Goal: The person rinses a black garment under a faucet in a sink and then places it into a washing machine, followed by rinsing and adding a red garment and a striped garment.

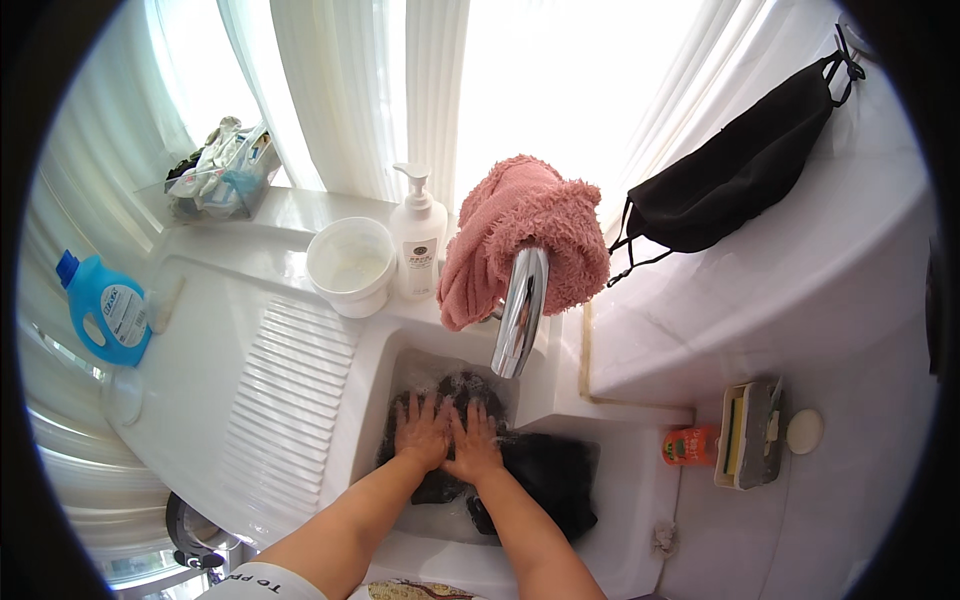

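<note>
Dark wet cloth (552, 482) lies in cloudy, sudsy water in the white sink (352, 440). My left hand (422, 432) presses on it with fingers spread, pointing away from me. Beside it, nearly touching, my right hand (474, 445) lies on the same cloth, fingers also stretched out. Neither hand grips anything that I can see. Part of the cloth spreads to the right of my right wrist. Above the far side of the sink juts a chrome faucet (520, 310), with a fluffy pink towel (520, 225) draped over its back.
A ribbed washboard (290, 390) adjoins the sink's left. Behind stand a white tub (350, 268) and a pump bottle (418, 245). A blue detergent bottle (108, 312) is far left. A black mask (735, 165) hangs right, above an orange container (690, 446) and a sponge holder (750, 435).
</note>
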Motion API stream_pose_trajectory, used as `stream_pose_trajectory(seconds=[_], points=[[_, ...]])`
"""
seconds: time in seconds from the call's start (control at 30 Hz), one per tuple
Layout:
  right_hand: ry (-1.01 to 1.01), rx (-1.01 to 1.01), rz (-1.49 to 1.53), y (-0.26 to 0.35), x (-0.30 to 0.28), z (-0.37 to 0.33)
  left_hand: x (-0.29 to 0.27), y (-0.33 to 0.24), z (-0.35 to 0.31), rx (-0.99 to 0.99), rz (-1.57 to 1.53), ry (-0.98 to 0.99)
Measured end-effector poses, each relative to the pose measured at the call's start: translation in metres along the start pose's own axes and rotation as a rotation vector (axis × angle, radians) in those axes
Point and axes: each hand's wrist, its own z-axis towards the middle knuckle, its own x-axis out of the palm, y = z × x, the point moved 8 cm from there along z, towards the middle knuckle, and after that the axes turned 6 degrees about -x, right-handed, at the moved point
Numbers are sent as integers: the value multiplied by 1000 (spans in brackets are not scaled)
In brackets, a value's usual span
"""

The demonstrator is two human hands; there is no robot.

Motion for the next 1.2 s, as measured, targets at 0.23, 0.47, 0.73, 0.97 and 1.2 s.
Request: stream_pose_trajectory(seconds=[0.23, 0.47, 0.73, 0.97, 1.2], points=[[242, 80, -7, -2, -30, 28, -6, -2, 27, 29, 16, 153], [51, 244, 76, -31, -48, 24, -20, 15, -1, 5, -22, 185], [63, 275, 288, -15, -27, -24, -16, 15, -78, -24, 141, 196], [114, 124, 557, 14, -97, -92, 6, 36, -76, 50, 59, -68], [213, 154, 514, -8, -90, -176, -70, 36, -110, 169, -367, -17]])
